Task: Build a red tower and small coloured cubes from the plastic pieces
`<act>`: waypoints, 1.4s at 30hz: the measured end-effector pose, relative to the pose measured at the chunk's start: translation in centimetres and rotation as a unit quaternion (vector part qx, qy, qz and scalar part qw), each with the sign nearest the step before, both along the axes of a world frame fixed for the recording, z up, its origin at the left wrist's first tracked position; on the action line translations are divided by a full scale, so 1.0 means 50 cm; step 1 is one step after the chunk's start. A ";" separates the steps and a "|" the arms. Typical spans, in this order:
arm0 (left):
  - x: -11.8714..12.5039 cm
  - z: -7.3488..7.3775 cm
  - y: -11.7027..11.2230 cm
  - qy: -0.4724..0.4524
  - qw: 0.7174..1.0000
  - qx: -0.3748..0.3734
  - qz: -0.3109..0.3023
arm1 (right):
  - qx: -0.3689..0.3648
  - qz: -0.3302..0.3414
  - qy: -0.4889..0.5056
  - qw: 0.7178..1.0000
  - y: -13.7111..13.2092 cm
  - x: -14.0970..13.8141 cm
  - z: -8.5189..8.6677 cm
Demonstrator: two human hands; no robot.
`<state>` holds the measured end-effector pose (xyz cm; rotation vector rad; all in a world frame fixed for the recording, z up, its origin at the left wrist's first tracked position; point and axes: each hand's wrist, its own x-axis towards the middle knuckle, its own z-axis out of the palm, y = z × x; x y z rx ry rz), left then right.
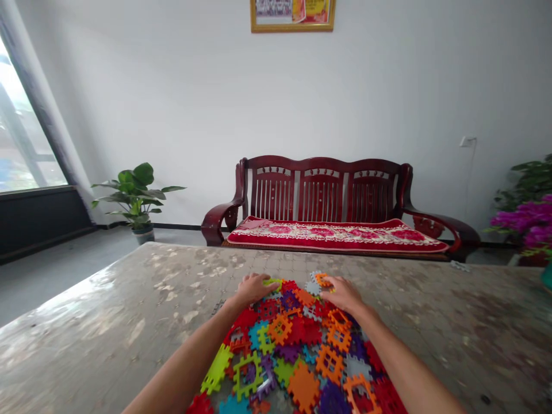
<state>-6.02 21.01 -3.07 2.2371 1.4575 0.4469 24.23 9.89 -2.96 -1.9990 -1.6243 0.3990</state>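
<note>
Your table carries a heap of plastic pieces at six o'clock, seemingly mostly loose and overlapping, few looking joined. Your left hand is at the heap's eleven, fingers against a lime piece; your right hand, at one, has thumb and fingers spread by an orange piece. You can't tell whether either grips.

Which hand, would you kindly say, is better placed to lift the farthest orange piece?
Probably the right hand: it is at that orange piece; the left hand is at a lime-green piece.
</note>
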 end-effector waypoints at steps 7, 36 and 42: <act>0.042 0.002 0.023 -0.067 0.993 -0.059 0.074 | 0.014 0.029 0.116 0.993 0.043 -0.037 -0.007; 0.072 -0.008 -0.549 0.135 0.929 0.108 -0.328 | -0.047 -0.084 -0.095 0.991 -0.306 0.042 -0.004; 0.089 0.017 -0.536 0.129 0.934 0.123 -0.310 | -0.054 -0.078 -0.128 0.987 -0.303 -0.021 0.038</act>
